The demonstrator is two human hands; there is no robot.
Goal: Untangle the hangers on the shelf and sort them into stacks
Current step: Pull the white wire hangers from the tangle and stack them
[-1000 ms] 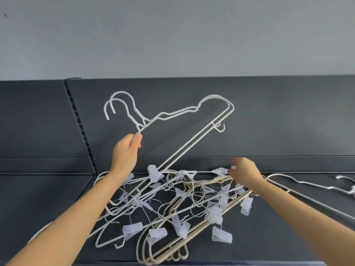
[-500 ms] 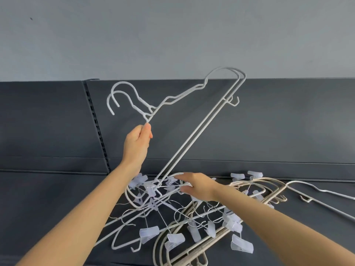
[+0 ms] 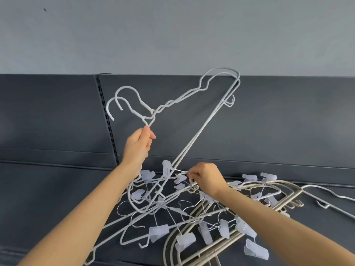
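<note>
My left hand (image 3: pixel 138 145) grips two white wire hangers (image 3: pixel 199 129) just below their hooks and holds them raised and tilted, with their lower ends still caught in the pile. The tangled pile (image 3: pixel 184 210) of white and beige hangers and thin clip hangers with translucent clips lies on the dark shelf (image 3: pixel 57 189). My right hand (image 3: pixel 207 177) pinches a thin metal bar of a clip hanger (image 3: pixel 181 171) at the top of the pile, beside the raised hangers' lower bars.
A separate white wire hanger (image 3: pixel 332 200) lies on the shelf at the right edge. The dark back panel (image 3: pixel 288 121) with a slotted upright (image 3: pixel 107 123) rises behind the pile, under a grey wall. Beige hangers (image 3: pixel 221 244) reach to the shelf's front edge.
My left hand has lifted the two white hangers higher and steeper. My right hand moved left from the pile's right side to its top and took hold of the thin clip-hanger bar.
</note>
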